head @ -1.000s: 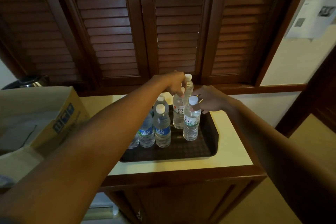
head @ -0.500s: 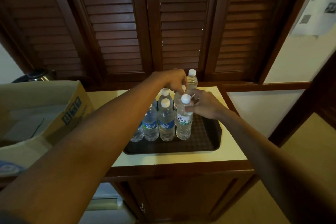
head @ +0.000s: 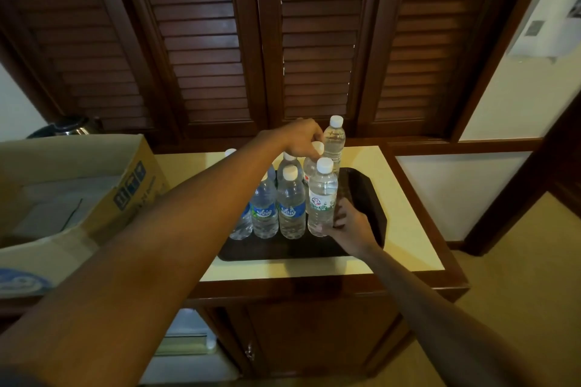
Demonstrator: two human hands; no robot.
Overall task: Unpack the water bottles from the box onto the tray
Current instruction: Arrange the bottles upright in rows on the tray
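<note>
Several clear water bottles with white caps stand upright in a cluster on the dark brown tray [head: 364,198]. My left hand [head: 298,138] reaches over them and pinches the cap of a middle-row bottle [head: 311,163]. My right hand [head: 347,225] grips the lower part of the front-right bottle [head: 322,195], which has a green and red label and stands beside two blue-labelled bottles [head: 290,207]. One more bottle [head: 334,143] stands at the tray's far edge. The open cardboard box [head: 132,185] sits to the left; my arm hides part of its inside.
The tray lies on a cream-topped wooden cabinet [head: 408,229] against dark louvred shutters [head: 314,41]. A dark kettle [head: 67,127] stands behind the box. The cabinet's right edge drops to the floor.
My right hand slid from the front-right bottle's cap down to its base, and that bottle shifted left against the blue-labelled pair. My left hand stayed on the middle bottle's cap.
</note>
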